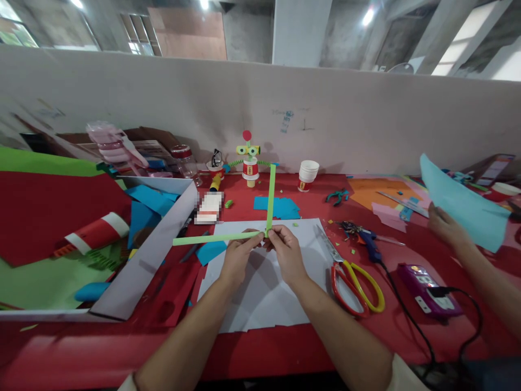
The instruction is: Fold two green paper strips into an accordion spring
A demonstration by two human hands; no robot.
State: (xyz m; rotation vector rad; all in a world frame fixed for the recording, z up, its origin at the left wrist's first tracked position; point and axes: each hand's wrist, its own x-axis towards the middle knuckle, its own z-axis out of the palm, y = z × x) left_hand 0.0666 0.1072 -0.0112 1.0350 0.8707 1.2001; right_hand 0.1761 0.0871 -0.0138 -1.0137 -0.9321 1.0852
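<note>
Two arms of light green paper strip (271,198) meet at a right angle; one points away from me, the other lies to the left. My left hand (239,254) is closed in a pinch on the leftward arm near the corner. Thumb and fingers of my right hand (287,251) pinch the corner itself, where a small folded bit shows. Both hands are over white paper sheets (260,304). Whether the arms are one strip or two is hidden by my fingers. Behind them stands a paper-cup figure (250,169) with round eyes and springy green arms.
Scissors (354,288) with red and yellow handles lie right of the sheets, near a blue glue gun (369,244) and a purple box with a cable (429,293). A white box of craft paper (163,260) stands left. At right, another person's hand (445,225) holds light blue paper (464,201).
</note>
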